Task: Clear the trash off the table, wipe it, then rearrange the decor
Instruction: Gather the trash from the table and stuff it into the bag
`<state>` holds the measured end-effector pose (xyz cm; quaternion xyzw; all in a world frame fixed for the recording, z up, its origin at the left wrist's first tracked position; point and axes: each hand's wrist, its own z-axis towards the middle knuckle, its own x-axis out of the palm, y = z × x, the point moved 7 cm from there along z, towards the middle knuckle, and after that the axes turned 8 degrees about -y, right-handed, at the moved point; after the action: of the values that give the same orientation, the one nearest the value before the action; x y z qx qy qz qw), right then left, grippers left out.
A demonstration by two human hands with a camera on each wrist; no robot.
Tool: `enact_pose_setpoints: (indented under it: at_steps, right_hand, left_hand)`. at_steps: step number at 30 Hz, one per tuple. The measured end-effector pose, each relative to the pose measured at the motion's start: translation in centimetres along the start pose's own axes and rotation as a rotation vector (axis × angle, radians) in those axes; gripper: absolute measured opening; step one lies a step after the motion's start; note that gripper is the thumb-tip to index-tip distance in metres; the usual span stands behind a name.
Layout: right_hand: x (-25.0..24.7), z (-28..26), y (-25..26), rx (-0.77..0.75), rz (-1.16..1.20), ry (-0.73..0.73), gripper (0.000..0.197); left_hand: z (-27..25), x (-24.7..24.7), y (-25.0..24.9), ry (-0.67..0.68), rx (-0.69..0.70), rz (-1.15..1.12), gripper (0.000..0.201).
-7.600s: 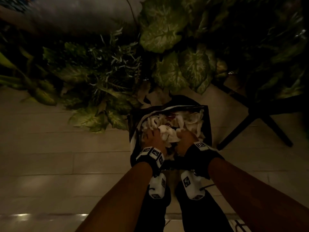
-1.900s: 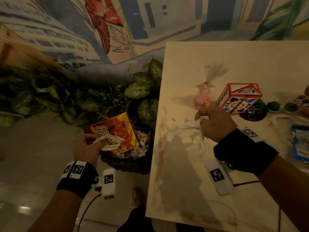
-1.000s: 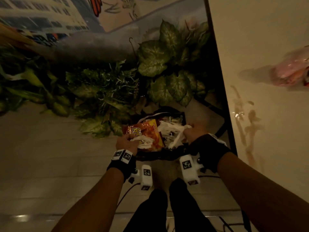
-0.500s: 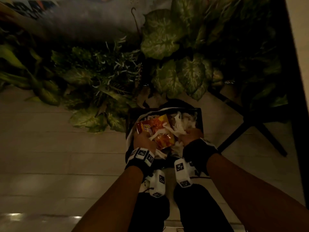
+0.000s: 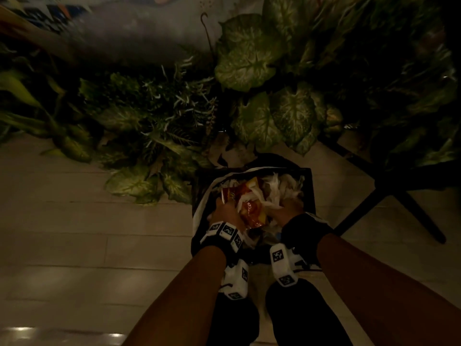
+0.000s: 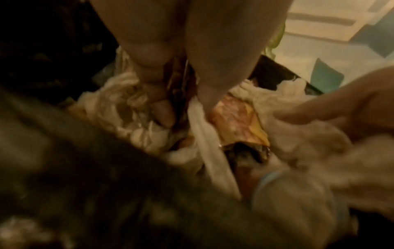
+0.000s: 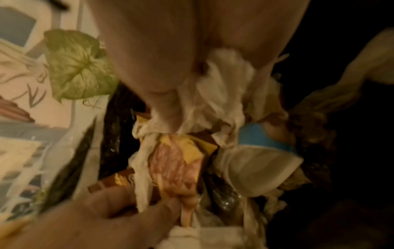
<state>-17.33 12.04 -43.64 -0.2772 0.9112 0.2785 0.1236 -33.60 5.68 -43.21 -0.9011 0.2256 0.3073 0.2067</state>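
A black trash bin (image 5: 308, 178) with a pale liner stands on the floor right in front of me, full of crumpled white tissues. My left hand (image 5: 225, 211) is inside it and pinches an orange snack bag (image 5: 250, 208) together with a strip of tissue. In the left wrist view its thumb and fingers (image 6: 162, 111) clamp the edge of the snack bag (image 6: 238, 124). My right hand (image 5: 290, 207) is in the bin's right half, gripping a wad of white tissue (image 7: 215, 94) just above the snack bag (image 7: 177, 166).
A clear plastic cup with a blue band (image 7: 262, 161) lies in the bin among the tissues. Leafy plants (image 5: 249, 61) crowd the far side of the bin. Black table legs (image 5: 374, 203) stand on the right, pale floor tiles (image 5: 74, 233) on the left.
Both hands have pushed a little deeper into the bin with the snack bag and the tissue. About two seconds ago they were still up at the table.
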Motion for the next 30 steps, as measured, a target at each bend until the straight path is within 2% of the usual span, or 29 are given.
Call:
enact_pose_setpoints:
  at_steps: [3, 6, 11, 14, 16, 19, 22, 25, 28, 30]
  right_hand:
    - [-0.7, -1.9, 0.5, -0.031, 0.101, 0.05, 0.051]
    - [-2.1, -4.3, 1.9, -0.082, 0.161, 0.01, 0.054]
    - [-4.0, -8.7, 2.7, -0.053, 0.279, -0.021, 0.062]
    - [-4.9, -10.7, 2.9, -0.029, 0.337, -0.015, 0.067]
    - [-5.9, -12.6, 3.6, -0.06, 0.316, -0.032, 0.069]
    - [-7.2, -15.4, 4.8, -0.119, 0.253, -0.042, 0.067]
    - [-9.0, -19.6, 6.6, -0.246, 0.142, -0.05, 0.046]
    - [-11.5, -25.0, 8.1, -0.433, 0.029, 0.001, 0.025]
    - [-16.1, -29.4, 8.1, -0.567, -0.088, 0.028, 0.02]
    - [-20.4, -31.6, 7.3, -0.626, -0.138, -0.015, 0.019]
  left_hand:
    - [-1.0, -0.5, 0.3, 0.097, 0.007, -0.037, 0.092]
    - [-3.9, -3.1, 0.0, 0.131, 0.056, -0.043, 0.088]
    - [-7.5, -6.4, 0.3, 0.076, 0.129, -0.046, 0.096]
    - [-8.9, -7.9, 0.6, 0.03, 0.128, -0.133, 0.096]
    - [-10.6, -10.2, 0.0, -0.042, 0.162, -0.183, 0.084]
    - [-13.6, -14.5, -1.5, -0.176, 0.211, -0.231, 0.051]
    - [-16.4, -17.8, -3.0, -0.248, 0.272, -0.258, 0.045]
    - [-19.6, -20.5, -5.0, -0.3, 0.363, -0.33, 0.032]
    - [-23.6, -21.9, -8.1, -0.311, 0.481, -0.368, 0.019]
    - [-26.1, -22.1, -10.4, -0.334, 0.543, -0.382, 0.014]
